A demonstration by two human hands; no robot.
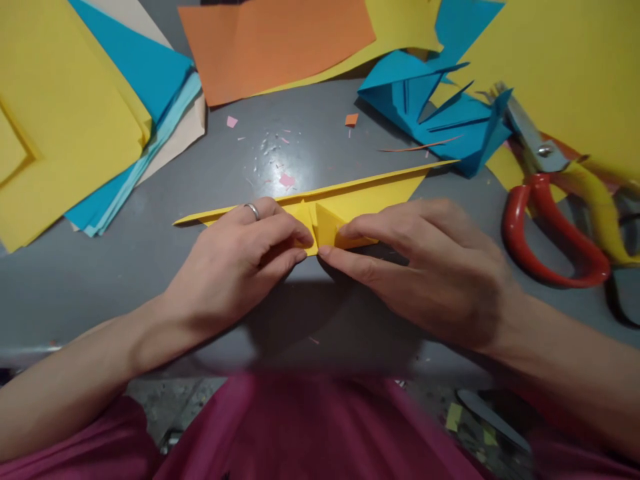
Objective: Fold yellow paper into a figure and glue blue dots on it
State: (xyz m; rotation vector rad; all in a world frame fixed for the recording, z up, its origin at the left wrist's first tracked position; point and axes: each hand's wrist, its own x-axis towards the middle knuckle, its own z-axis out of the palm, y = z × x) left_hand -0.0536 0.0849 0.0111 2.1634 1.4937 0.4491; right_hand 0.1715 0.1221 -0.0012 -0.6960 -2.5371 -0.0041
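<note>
A folded piece of yellow paper point(385, 190) lies near the middle of the grey table, its long folded edge slanting up to the right. My left hand point(240, 250), with a ring on one finger, pinches the paper's near edge from the left. From the right, my right hand point(425, 267) grips a small upright flap of the same paper between thumb and fingers. The two thumbs are close together at the paper's front point. My hands cover part of the folds.
Scissors point(545, 153) with red and yellow handles lie at the right. A folded blue paper shape point(440, 113) sits beside them. Yellow sheets point(65, 120) are stacked at the left, and an orange sheet point(280, 47) lies at the back. Small paper scraps point(287, 180) dot the grey table point(165, 267).
</note>
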